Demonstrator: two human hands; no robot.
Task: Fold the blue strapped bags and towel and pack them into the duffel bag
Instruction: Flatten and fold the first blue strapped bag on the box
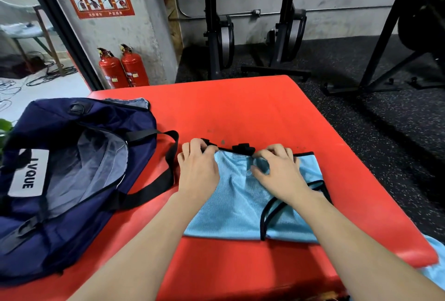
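Note:
A light blue mesh bag [238, 206] with black trim and black straps lies flat on the red padded bench [240, 108]. My left hand [198, 168] pinches its far left corner at the black edge. My right hand [277, 170] pinches the fabric near the far middle, by a black strap loop. The navy duffel bag [72, 180] sits open at the left, its grey lining showing and a black handle lying toward the blue bag. More light blue cloth [435, 264] hangs off the bench's near right corner.
Two red fire extinguishers [124, 68] stand against the concrete pillar beyond the bench. Black exercise machines [284, 35] stand on the dark speckled floor behind and to the right. Cables lie on the pale floor at far left.

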